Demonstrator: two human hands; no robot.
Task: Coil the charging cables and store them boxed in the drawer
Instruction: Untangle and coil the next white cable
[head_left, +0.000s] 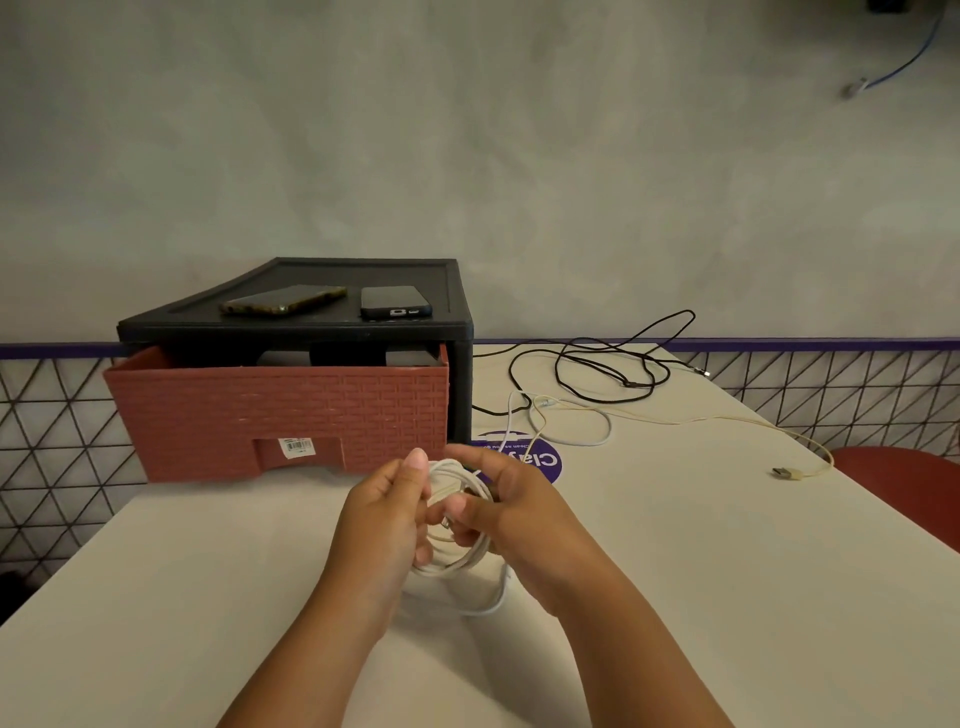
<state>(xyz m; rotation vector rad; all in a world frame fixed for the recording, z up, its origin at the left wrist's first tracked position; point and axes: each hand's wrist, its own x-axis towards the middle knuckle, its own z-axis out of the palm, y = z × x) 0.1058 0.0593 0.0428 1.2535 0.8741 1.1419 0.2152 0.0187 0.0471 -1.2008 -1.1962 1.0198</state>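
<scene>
A coiled white cable (457, 558) hangs between both hands above the table. My left hand (384, 512) grips the coil's left side with its thumb up. My right hand (511, 501) pinches the coil's right side near its plug. A loose tail drops to the tabletop below. The red-brown drawer (280, 410) stands pulled open from its black cabinet (311, 325), with dark items inside. A black cable (597, 374), a white cable (571, 426) and a cream cable (727, 423) lie loose on the table at the right.
Two phones (283, 301) (396, 302) lie on top of the black cabinet. A round purple sticker (540, 460) marks the white table (208, 597). A red chair (904, 478) stands at the right edge. A wire grid panel borders the table's far side.
</scene>
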